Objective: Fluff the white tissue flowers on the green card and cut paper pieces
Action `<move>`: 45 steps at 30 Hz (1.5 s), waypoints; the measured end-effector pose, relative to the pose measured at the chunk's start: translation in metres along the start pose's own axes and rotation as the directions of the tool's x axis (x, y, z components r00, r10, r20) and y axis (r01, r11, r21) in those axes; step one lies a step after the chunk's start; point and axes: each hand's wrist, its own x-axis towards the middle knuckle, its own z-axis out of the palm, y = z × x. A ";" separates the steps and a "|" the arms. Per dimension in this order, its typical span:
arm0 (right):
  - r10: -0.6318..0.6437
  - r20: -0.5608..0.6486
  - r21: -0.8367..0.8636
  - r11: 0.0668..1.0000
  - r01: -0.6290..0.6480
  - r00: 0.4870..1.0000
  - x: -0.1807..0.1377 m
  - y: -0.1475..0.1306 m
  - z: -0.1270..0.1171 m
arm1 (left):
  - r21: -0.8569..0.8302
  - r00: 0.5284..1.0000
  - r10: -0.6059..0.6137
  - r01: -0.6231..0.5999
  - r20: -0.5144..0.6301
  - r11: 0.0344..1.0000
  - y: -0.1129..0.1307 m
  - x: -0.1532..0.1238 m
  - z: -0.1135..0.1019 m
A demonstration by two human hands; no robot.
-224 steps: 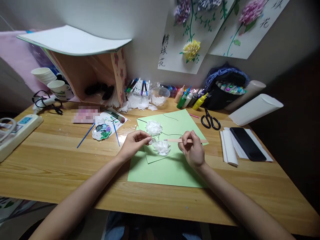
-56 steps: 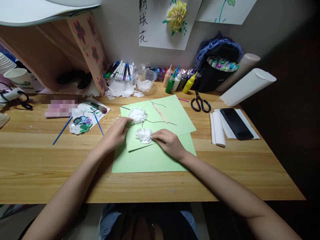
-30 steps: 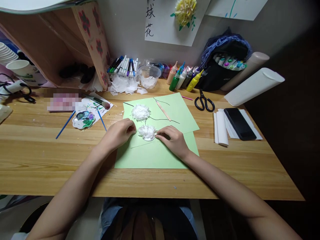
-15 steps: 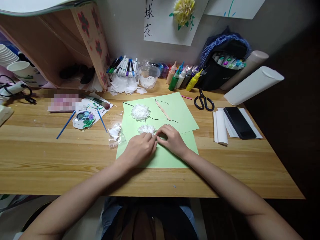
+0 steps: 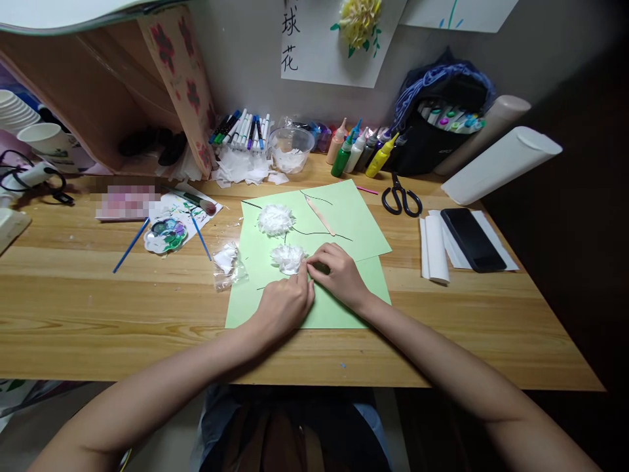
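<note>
Two fluffy white paper flowers are on light green paper: the upper paper flower (image 5: 276,219) and the lower paper flower (image 5: 287,259). My right hand (image 5: 338,272) has its thumb and index finger pinched together at the right edge of the lower flower, on its petals. Close against those fingertips is my left hand (image 5: 287,300), its index finger reaching forward and the others curled; whatever it grips is hidden. Dark curved lines run across the green paper (image 5: 354,216). A wooden craft stick (image 5: 320,216) rests on the upper sheet.
Left of the paper lie a small plastic bag (image 5: 227,262), a paint palette (image 5: 166,236) and a paintbrush (image 5: 130,244). Scissors (image 5: 401,196), a phone (image 5: 472,239) and folded tissue (image 5: 434,249) lie to the right. Paint bottles (image 5: 354,154) and markers (image 5: 250,131) line the wall.
My left hand has drawn back toward me and slightly right, uncovering the lower flower and a dark line below it. My right hand stays nearly in place.
</note>
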 end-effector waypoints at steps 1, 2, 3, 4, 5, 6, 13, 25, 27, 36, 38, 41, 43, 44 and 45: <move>0.004 -0.005 -0.009 1.000 -0.004 1.000 0.000 -0.001 0.001 | 0.005 1.000 -0.004 0.004 0.003 1.000 0.000 0.001 0.001; 0.008 -0.010 -0.018 1.000 -0.008 1.000 0.000 -0.001 0.002 | 0.014 1.000 -0.007 0.007 0.007 1.000 0.001 0.001 0.002; 0.009 -0.014 -0.027 1.000 -0.010 1.000 0.000 -0.001 0.002 | 0.025 1.000 -0.008 0.008 0.008 1.000 0.001 0.002 0.003; 0.007 -0.017 -0.037 0.999 -0.008 1.000 0.000 -0.001 0.001 | 0.038 1.000 -0.008 0.008 0.006 0.999 0.002 0.002 0.004; 0.004 -0.023 -0.047 0.999 -0.005 1.000 0.001 0.000 -0.001 | 0.049 1.000 -0.007 0.007 0.001 0.999 0.003 0.003 0.004; 0.004 -0.032 -0.056 0.998 -0.006 0.999 0.002 0.001 -0.004 | 0.058 1.000 -0.008 0.008 -0.006 0.998 0.004 0.003 0.004; 0.180 -0.180 -0.007 0.983 -0.184 0.967 0.010 0.036 -0.047 | 0.061 1.000 0.007 -0.006 -0.016 0.998 0.006 0.001 0.000; -0.052 0.093 -0.197 0.978 0.069 0.994 0.007 0.057 -0.056 | -0.393 0.930 -0.188 0.052 -0.316 0.918 -0.039 0.007 -0.030; -0.090 0.183 -0.213 0.969 0.128 0.979 0.006 0.058 -0.065 | -0.429 0.903 -0.336 0.200 -0.269 0.881 -0.057 0.016 -0.036; -0.180 0.358 -0.172 0.952 0.254 0.916 -0.004 0.016 -0.054 | -0.384 0.924 -0.347 0.383 0.164 0.840 -0.103 0.029 -0.047; -0.163 0.410 -0.165 0.955 0.248 0.897 -0.006 0.010 -0.047 | -0.389 0.920 -0.337 0.390 0.199 0.835 -0.107 0.029 -0.045; -0.168 0.470 -0.170 0.946 0.276 0.867 -0.008 0.007 -0.042 | -0.389 0.924 -0.324 0.380 0.204 0.839 -0.109 0.031 -0.043; -0.176 0.486 -0.210 0.928 0.309 0.856 -0.009 0.006 -0.039 | -0.364 0.929 -0.312 0.366 0.201 0.856 -0.108 0.031 -0.044; -0.177 0.484 -0.236 0.917 0.322 0.857 -0.010 0.005 -0.038 | -0.339 0.931 -0.309 0.359 0.193 0.870 -0.107 0.031 -0.045; -0.178 0.478 -0.261 0.906 0.332 0.860 -0.010 0.005 -0.036 | -0.305 0.935 -0.308 0.349 0.177 0.886 -0.105 0.031 -0.046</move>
